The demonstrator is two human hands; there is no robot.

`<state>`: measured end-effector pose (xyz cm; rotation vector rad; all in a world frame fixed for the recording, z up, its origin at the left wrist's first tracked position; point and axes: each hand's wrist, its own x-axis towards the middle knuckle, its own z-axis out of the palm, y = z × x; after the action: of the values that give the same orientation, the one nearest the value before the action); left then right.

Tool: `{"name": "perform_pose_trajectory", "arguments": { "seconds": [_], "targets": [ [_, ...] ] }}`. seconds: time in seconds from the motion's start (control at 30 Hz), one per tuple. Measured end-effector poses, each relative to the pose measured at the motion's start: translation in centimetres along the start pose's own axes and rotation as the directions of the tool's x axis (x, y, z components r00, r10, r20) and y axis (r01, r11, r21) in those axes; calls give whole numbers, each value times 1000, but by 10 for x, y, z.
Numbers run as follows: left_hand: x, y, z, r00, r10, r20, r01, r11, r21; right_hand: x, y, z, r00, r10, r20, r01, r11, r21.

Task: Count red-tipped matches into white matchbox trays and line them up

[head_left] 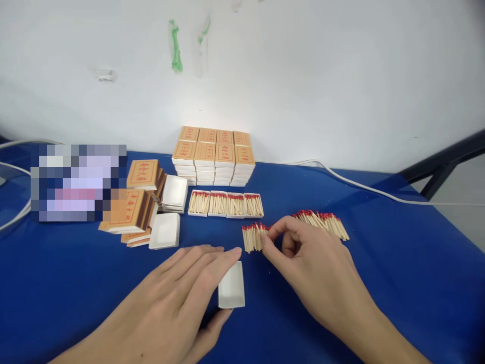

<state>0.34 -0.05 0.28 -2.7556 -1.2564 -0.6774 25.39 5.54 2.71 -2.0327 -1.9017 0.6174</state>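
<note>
My left hand [189, 293] holds an empty white matchbox tray [232, 287] on the blue table, thumb at its near end and fingers at its far end. To the right, my right hand [310, 263] has thumb and forefinger pinched on matches at the edge of a small red-tipped match pile [251, 237]. A second pile of matches [329, 223] lies just beyond that hand, partly hidden by it. Behind the piles stands a row of several match-filled trays [226, 203].
Stacked closed matchboxes [214, 154] stand against the white wall [303, 76]. At left are orange matchbox sleeves [132, 207] and stacked white trays [165, 230], near a blurred-out object [78, 182]. A white cable [359, 192] runs along the back right of the blue table [397, 263].
</note>
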Motion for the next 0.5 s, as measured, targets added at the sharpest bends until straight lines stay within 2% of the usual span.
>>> {"name": "perform_pose_trajectory", "arguments": {
  "seconds": [0.5],
  "targets": [
    [-2, 0, -4, 1000, 3, 1, -3, 1000, -10, -1, 7, 3, 998, -52, -28, 52, 998, 19]
  ]
}}
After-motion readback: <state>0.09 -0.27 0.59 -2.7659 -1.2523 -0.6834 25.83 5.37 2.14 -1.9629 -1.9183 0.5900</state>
